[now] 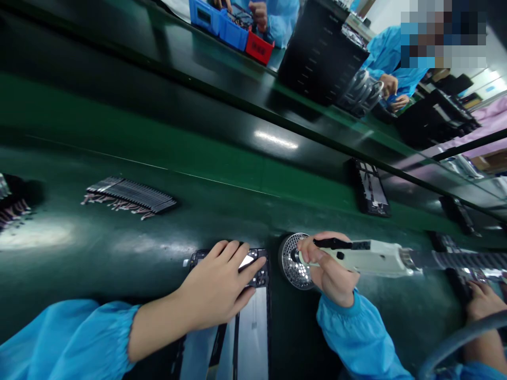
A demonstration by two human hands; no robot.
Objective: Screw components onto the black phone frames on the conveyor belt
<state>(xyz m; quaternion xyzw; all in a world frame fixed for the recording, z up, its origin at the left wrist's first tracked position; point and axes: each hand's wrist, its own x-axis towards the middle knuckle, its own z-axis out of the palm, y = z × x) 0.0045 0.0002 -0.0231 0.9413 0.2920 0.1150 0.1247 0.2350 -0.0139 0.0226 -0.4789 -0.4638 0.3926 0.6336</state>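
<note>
My left hand (222,282) lies flat with fingers stretched over the upper end of an opened tablet (253,332), touching its dark circuit area. Bright flat panels and black ribbon strips show inside the tablet's frame; its lower end runs out of view. In my right hand (330,264) is a pale electric screwdriver (368,258) with a black lever, gripped near its front end. Just beyond my fingers sits a round metal dish (293,262) full of small holes, right of the tablet. The screwdriver's tip is hidden by my fingers.
A fanned stack of thin parts with wires (130,194) lies at left. Another opened device (371,187) rests behind the dish. A co-worker's hand (485,303) is at far right, near a grey hose (467,335). Blue bins (233,31) and a black rack (320,53) stand across the ledge.
</note>
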